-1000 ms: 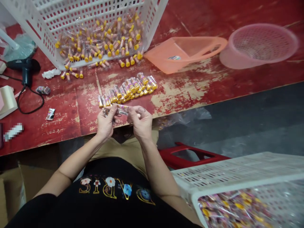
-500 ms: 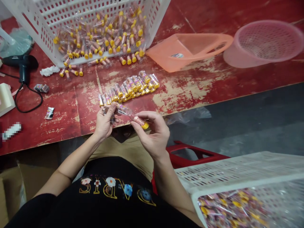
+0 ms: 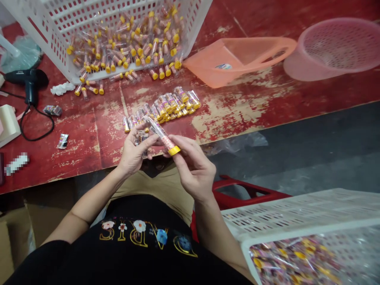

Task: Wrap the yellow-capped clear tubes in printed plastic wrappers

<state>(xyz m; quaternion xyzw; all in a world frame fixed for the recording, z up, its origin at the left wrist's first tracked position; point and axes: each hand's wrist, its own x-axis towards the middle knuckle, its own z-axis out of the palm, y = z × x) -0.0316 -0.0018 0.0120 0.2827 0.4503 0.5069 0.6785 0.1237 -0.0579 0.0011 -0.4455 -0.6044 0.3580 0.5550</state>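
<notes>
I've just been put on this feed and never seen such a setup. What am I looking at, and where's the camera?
There is no machine here: these are a person's bare hands, seen by one camera worn on the head, looking forward and down. The right hand holds a clear tube near its yellow cap; the left hand, near the other end, holds small printed packets. On the worn red table are a cluster of filled tubes, a white crate with many more tubes, an orange scoop and a pink basket.

Tube pile (image 3: 168,103) blocks ahead; room rightward over tabletop (image 3: 234,113)
</notes>
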